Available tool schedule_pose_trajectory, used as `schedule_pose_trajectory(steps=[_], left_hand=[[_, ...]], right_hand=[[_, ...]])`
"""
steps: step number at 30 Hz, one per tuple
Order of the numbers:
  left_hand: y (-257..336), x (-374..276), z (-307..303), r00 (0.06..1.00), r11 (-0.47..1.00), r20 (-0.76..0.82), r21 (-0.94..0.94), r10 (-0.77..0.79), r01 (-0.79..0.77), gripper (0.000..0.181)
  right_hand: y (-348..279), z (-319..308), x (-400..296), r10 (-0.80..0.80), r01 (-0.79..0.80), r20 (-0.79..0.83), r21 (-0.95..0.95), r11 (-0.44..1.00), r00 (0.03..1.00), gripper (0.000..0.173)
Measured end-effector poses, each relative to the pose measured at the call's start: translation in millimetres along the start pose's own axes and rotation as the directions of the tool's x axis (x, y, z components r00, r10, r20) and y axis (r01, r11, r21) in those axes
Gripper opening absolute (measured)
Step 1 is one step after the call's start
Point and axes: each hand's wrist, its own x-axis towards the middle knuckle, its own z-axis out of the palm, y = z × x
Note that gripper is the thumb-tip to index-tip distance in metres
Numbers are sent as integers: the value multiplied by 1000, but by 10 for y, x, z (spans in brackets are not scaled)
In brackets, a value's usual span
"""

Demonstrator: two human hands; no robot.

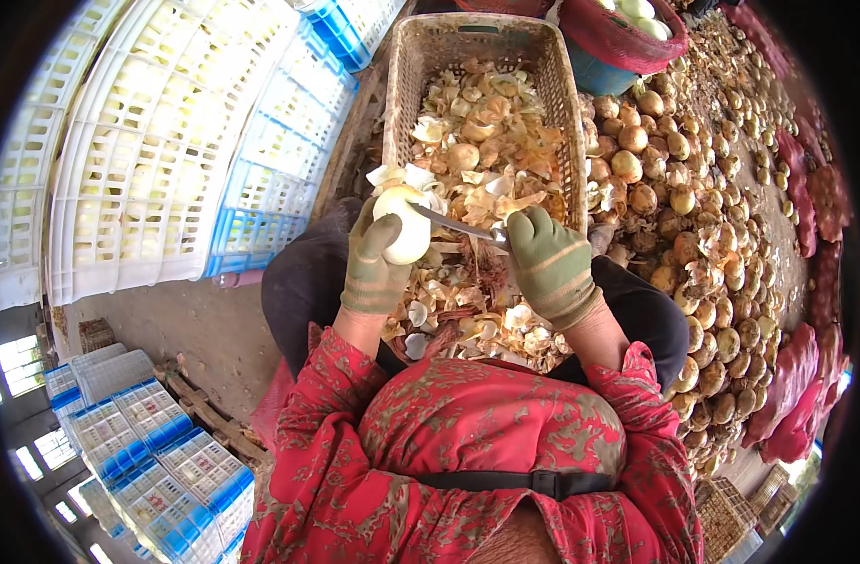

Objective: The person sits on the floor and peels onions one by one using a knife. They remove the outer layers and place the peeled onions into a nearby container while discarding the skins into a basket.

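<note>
My left hand (378,264), in a green knit glove, grips a pale, mostly peeled onion (402,229). Loose layers of skin (412,178) hang at the onion's far end. In my gloved right hand (551,264) is a knife (465,225), its curved blade pointing left with the tip at the onion's upper surface. Just beyond both hands stands a dirty plastic crate (485,24) holding onion skins (490,123) and an onion (463,157). More peelings (500,328) lie between my legs.
Unpeeled onions (684,201) are heaped on the floor at my right. A blue bucket (599,70) lined with red mesh holds peeled onions (641,14). Tall stacks of white and blue crates (148,169) stand at left, more crates (155,465) behind. Red mesh sacks (789,391) lie far right.
</note>
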Motion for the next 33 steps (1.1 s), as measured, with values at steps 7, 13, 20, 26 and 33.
schedule_pose_trajectory(steps=[7, 13, 20, 26, 33], left_hand=[[10, -5, -6, 994, 996, 100, 72, 44, -51, 68], [38, -32, 91, 994, 984, 57, 155, -92, 83, 68], [-115, -38, 145, 979, 823, 90, 559, -180, 100, 73], [-62, -56, 171, 955, 833, 152, 535, -255, 137, 75], [-11, -71, 203, 930, 926, 236, 318, -283, 201, 91]], right_hand=[[-106, 24, 80, 150, -524, 503, 793, 312, 851, 14], [-75, -210, 143, 280, -513, 546, 838, -187, 790, 16], [-100, -44, 169, 247, -439, 373, 839, 322, 894, 25], [-69, -47, 139, 239, -448, 449, 892, -59, 861, 21], [24, -188, 192, 208, -496, 638, 730, -470, 742, 27]])
